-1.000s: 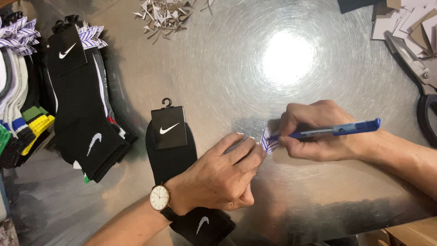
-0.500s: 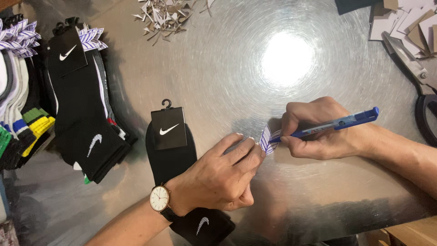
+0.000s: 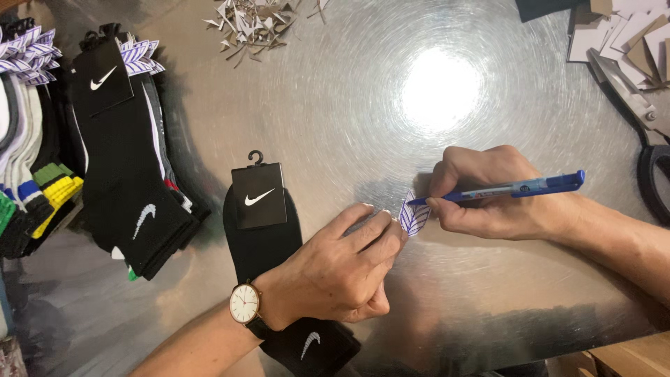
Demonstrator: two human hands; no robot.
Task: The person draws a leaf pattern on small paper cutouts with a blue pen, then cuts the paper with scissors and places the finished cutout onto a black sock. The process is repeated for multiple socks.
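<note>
Sock stack [image 3: 132,174] far left on metal tabletop [image 3: 349,112]; single black sock [image 3: 262,230] under left hand [image 3: 335,276], fingers pinching striped paper tag [image 3: 414,215]; right hand [image 3: 488,192] gripping blue pen [image 3: 509,188], tip on tag; scissors [image 3: 645,139] far right

A black square card label [image 3: 259,197] with a hook sits on the middle sock. Another black label [image 3: 102,75] tops the left pile. A small white tag with blue stripes [image 3: 414,214] lies between the hands.

The left hand [image 3: 335,272] covers the black sock's [image 3: 262,244] middle; at three o'clock, the scissors [image 3: 645,139] run off-frame.
</note>
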